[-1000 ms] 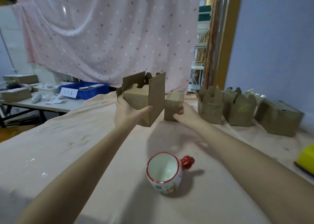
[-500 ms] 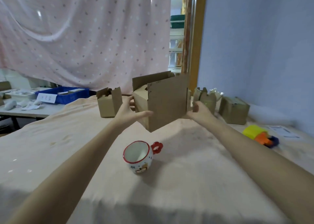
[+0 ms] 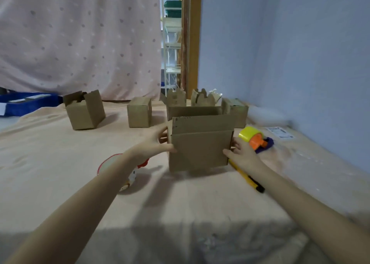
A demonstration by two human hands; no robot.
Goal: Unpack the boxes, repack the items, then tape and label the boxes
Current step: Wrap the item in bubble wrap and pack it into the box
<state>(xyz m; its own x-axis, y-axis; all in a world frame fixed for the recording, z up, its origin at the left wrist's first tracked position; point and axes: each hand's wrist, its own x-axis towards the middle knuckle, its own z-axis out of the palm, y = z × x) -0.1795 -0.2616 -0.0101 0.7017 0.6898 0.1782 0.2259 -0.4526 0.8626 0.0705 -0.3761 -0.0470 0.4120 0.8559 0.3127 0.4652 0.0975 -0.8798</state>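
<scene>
Two hands: both are on the big open box [image 3: 200,145], one on each side wall, near the middle of the table [image 3: 60,183].
Left hand [image 3: 154,145]: thumb across the near face, fingers wrapped round the left corner, gripping the cardboard.
Right hand [image 3: 240,153]: thumb on the near right edge, fingers hidden behind the right wall, so it looks like a grip, though the far fingers are out of view.
Box position: base looks to be on or just off the cloth, top flaps up, the near flap standing tall; what is inside cannot be seen from here.
Mug [image 3: 128,175]: red-rimmed, lying near left of the box, half hidden under the left forearm, probably the item waiting to go in.
Tape dispenser [image 3: 254,139]: yellow and orange, just right of the box, close to the right hand.
Cutter [image 3: 246,176]: yellow and black, lying near right, its far end running under the right hand.
Small boxes: four or five along the far edge, some with flaps open, the leftmost [image 3: 84,111] well apart.
Doing it well: I'd settle the box square and flat, keep even pressure on both walls so the sides don't bow, fold the tall near flap outward, and mind the cutter under the right wrist.
</scene>
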